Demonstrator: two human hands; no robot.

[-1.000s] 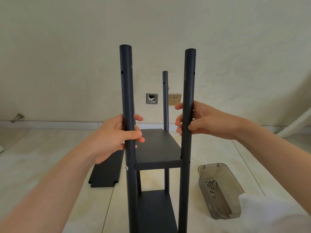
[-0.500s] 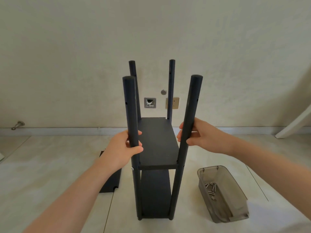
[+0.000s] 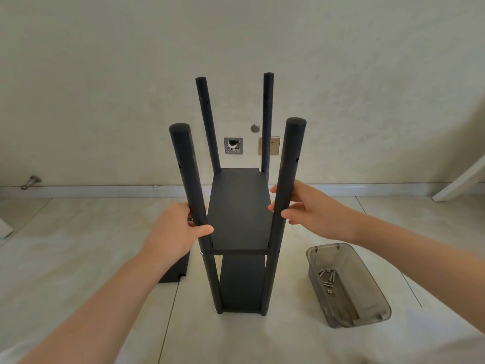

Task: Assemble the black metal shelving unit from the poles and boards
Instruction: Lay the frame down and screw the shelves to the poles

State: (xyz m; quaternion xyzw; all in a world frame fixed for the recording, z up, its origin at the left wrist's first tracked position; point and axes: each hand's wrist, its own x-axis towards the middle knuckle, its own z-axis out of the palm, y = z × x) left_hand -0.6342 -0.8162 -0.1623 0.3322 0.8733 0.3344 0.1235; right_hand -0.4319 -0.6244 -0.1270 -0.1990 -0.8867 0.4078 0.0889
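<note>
My left hand (image 3: 175, 229) grips the front-left pole (image 3: 187, 179) of the upright shelving unit (image 3: 240, 214), and my right hand (image 3: 315, 214) curls round its front-right pole (image 3: 290, 158). A tray (image 3: 374, 286) of screws (image 3: 328, 279) sits to its right.

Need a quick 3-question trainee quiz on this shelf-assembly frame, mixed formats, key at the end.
1. True or false: the grey tray of screws lies on the floor left of the shelving unit.
2. How many boards are fitted between the poles? A one; B two; C three.
3. Fill in: the left hand grips the front-left ____.
Key: 1 false, the tray is on the right. 2 B. 3 pole.
</note>
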